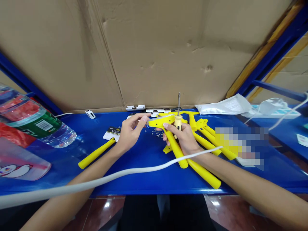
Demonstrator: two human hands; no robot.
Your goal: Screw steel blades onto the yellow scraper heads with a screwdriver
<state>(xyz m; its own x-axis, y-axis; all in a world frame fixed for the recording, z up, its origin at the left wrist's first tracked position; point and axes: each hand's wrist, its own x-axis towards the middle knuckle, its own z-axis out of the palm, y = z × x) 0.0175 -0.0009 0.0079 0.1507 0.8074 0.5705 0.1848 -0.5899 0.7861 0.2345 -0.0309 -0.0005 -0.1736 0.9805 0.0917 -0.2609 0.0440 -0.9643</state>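
Observation:
A yellow scraper [177,149] with a wide T-shaped head and a grey blade-like strip along its top edge is held over the table. My right hand [189,138] is closed around its neck and also grips a screwdriver [178,122], whose shaft points upward. My left hand [132,130] has thumb and fingers pinched at the left end of the scraper's head; the exact contact is partly hidden. Small screws [156,132] lie scattered beneath. More yellow scrapers [204,173] are piled to the right, beside and under my right hand.
A loose yellow handle [96,154] lies left, by a black-and-white packet [112,133]. A water bottle [40,122] and plastic cup [24,163] occupy the left side. A white cable [134,171] crosses before my arms. Cardboard [156,57] walls the back; a white bag [218,104] sits back right.

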